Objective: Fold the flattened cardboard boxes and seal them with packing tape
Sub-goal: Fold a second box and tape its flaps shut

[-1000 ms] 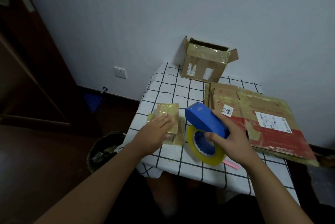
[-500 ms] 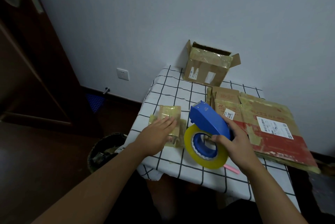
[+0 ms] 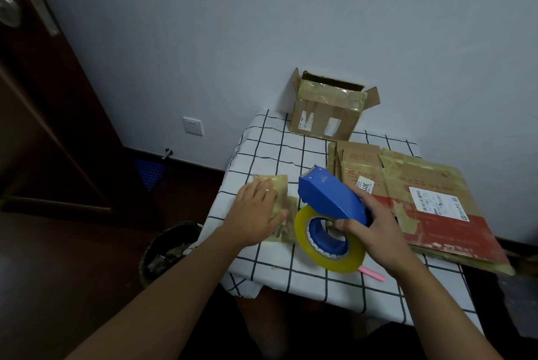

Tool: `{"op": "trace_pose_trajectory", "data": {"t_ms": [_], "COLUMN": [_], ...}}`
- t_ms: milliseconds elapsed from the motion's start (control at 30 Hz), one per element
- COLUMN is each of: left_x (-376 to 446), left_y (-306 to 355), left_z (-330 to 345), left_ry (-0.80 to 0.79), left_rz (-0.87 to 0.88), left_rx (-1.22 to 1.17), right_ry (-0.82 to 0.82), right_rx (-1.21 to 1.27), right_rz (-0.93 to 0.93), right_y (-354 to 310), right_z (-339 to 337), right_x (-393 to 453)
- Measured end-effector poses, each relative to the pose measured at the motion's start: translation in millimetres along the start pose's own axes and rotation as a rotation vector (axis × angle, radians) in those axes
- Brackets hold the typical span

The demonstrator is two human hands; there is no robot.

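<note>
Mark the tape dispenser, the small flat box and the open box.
tape dispenser (image 3: 329,198): head view, blue housing.
small flat box (image 3: 281,185): head view, far corner beyond the fingers.
open box (image 3: 326,115): head view, front wall.

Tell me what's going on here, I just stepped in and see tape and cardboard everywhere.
A person is packing at a table with a checked cloth. The left hand rests flat on a small taped cardboard piece, while the right hand holds a blue tape dispenser with a yellow tape roll just beside it. Flattened boxes lie stacked to the right, and an open box stands by the wall.
</note>
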State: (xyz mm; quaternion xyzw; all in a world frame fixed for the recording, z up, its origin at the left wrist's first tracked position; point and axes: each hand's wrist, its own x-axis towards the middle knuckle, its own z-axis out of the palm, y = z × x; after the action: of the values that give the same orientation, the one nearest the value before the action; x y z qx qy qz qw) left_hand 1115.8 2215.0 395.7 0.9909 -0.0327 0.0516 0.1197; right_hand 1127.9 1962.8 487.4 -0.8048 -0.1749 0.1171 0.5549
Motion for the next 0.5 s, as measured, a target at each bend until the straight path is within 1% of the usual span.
{"op": "trace_pose_trajectory", "data": {"t_ms": [67,167,333,400,500], "left_x": [1.0,2.0,11.5,14.8,14.9], "left_y": [3.8,10.9,10.7,8.4,14.5], "left_z": [-5.3,-13.3,-26.9,-29.9,-44.4], "left_ry": [0.066,0.062,0.02,0.038,0.099], "left_rz": [0.01,-0.023,-0.153,-0.193,-0.277], "left_rx": [0.031,-0.038,-0.318,-0.43,-0.668], "right_ry": [0.003,0.0,0.02,0.02,0.015], "right_rx": [0.008,0.05,0.121,0.136,0.147], "right_rz": [0.002,0.001,-0.007,-0.01,-0.019], "right_y": [0.5,0.6,0.5,0.0,-0.5], "right_z": [-4.2,-9.4,-11.7,-11.9,-13.1], "right_x": [1.6,3.8,7.5,7.9,6.9]}}
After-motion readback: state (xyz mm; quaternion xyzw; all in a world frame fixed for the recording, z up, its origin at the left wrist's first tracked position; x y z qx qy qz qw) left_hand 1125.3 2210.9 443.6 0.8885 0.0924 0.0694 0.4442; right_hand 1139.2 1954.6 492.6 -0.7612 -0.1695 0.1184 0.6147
